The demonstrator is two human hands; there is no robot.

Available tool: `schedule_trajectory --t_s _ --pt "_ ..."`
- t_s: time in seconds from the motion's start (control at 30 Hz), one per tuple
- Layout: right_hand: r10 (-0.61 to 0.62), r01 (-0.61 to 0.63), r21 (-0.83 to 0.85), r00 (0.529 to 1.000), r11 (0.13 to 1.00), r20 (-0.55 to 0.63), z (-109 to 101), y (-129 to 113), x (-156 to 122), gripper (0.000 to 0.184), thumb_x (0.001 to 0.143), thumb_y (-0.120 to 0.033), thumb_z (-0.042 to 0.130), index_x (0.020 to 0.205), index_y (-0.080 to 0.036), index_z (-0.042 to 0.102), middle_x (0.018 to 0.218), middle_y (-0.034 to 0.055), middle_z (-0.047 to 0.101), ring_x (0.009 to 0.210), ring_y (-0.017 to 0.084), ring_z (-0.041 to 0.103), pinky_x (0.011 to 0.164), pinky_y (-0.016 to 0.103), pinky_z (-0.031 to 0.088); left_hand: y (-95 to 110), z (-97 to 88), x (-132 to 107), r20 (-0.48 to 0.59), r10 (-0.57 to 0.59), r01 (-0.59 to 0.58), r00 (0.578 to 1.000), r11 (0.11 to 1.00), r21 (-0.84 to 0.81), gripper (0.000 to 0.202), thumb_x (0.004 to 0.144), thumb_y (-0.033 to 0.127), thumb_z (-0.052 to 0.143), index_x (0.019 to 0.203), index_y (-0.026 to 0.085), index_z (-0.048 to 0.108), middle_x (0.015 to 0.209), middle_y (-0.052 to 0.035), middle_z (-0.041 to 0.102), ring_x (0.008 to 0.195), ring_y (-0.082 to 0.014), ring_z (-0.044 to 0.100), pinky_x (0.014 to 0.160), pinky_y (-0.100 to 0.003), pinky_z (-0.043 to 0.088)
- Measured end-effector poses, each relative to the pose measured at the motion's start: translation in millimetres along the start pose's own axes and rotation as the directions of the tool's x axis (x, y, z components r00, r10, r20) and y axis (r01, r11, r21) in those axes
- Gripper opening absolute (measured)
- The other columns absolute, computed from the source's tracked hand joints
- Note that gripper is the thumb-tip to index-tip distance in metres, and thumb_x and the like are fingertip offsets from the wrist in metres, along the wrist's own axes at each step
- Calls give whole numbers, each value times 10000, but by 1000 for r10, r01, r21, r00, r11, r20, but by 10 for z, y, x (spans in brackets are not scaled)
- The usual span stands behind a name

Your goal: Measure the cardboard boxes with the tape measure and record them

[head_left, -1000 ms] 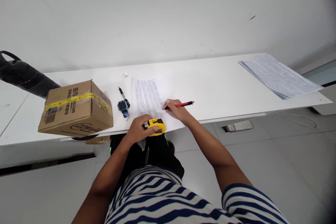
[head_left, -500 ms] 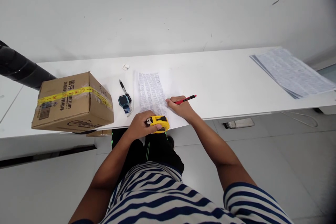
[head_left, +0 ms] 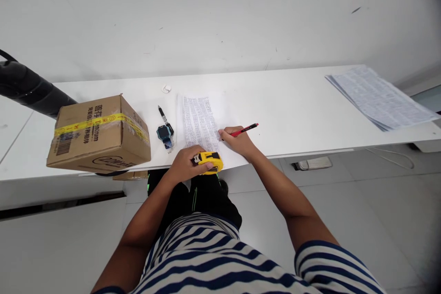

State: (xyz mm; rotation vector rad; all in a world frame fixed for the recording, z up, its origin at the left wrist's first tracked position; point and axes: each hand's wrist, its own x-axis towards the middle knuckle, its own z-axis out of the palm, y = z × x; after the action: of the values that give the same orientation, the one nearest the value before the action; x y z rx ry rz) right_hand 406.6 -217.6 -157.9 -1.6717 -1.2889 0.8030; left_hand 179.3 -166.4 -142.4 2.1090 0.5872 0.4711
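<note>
My left hand (head_left: pixel 186 164) is closed around a yellow and black tape measure (head_left: pixel 214 162) at the front edge of the table. Fingers of my right hand (head_left: pixel 236 140) grip a red and black pen (head_left: pixel 246 129), whose back end points up to the right. The pen's writing tip is hidden by my fingers. Under and between both hands lies a sheet of paper (head_left: pixel 200 117) covered in columns of small writing. My right hand rests on its right side, and the tape measure is over its near edge.
A taped cardboard box (head_left: pixel 103 135) stands at the left of the white table (head_left: pixel 282 110). Between box and paper lie a black pen (head_left: pixel 161 112) and a dark watch (head_left: pixel 164 133). A small white object (head_left: pixel 166 88) sits farther back. Printed sheets (head_left: pixel 379 96) lie at the right end.
The view has shifted slightly, so the box and the other table items appear a little displaced. Both hands keep their grips and stay in nearly the same place.
</note>
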Motion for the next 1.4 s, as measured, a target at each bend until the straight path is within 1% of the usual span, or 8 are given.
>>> schedule_trajectory --t_s 0.3,0.47,0.6,0.7,0.83,1.0,1.3,1.4 --pt "-17 16 -16 997 1000 -74 20 -1 -21 489 851 -582 551 531 -223 461 523 -9 467 569 143 422 544 301 360 -15 18 -3 -5 4 -4 1000 1000 -17 352 828 531 639 886 184 634 790 -13 640 690 -141 570 647 -266 431" --pt "-25 24 -32 999 999 -27 21 13 -23 510 852 -595 544 520 -225 435 515 -13 446 559 141 408 541 302 343 -24 24 -13 -14 4 -4 1000 1000 -26 345 827 523 646 893 184 634 804 -11 644 695 -140 582 648 -263 436" --pt "-30 29 -32 998 999 -52 21 17 -26 514 856 -598 543 518 -226 434 519 -8 449 567 147 420 549 306 346 -24 20 -15 -12 14 -14 1000 1000 -27 339 829 513 645 901 182 640 807 -14 645 705 -143 583 660 -266 441" --pt "-43 41 -41 998 998 -48 25 18 -28 507 862 -588 542 521 -226 442 518 -7 451 575 153 434 556 306 351 -22 16 -12 -12 9 -9 1000 1000 -17 352 828 529 636 899 184 640 805 -15 644 699 -143 576 654 -265 436" --pt "-44 40 -41 993 998 -111 25 22 -28 503 869 -552 542 504 -224 432 513 -13 435 558 142 406 557 305 337 -25 14 -11 -15 15 -15 1000 1000 -8 354 830 533 633 892 185 638 798 -13 642 692 -142 570 646 -264 429" --pt "0 1 16 998 1000 -59 19 15 -28 433 865 -480 545 527 -212 508 528 -16 459 574 141 417 574 301 340 -30 16 -13 -11 19 -19 1000 1000 -22 351 833 530 638 887 183 636 790 -9 634 686 -138 566 644 -261 428" --pt "15 -13 10 988 1000 -153 27 -1 -48 444 859 -487 556 521 -221 445 514 -34 390 554 133 369 560 299 318 -21 9 -12 -8 14 -14 1000 999 -32 335 826 514 655 886 185 639 786 -2 629 690 -139 565 649 -263 422" --pt "18 -15 26 995 1000 -99 23 3 -53 433 861 -460 554 517 -215 461 524 -29 419 564 131 382 570 297 323 -16 16 -18 -14 22 -22 1000 999 -33 305 832 487 655 879 186 640 778 3 622 686 -135 561 646 -259 417"
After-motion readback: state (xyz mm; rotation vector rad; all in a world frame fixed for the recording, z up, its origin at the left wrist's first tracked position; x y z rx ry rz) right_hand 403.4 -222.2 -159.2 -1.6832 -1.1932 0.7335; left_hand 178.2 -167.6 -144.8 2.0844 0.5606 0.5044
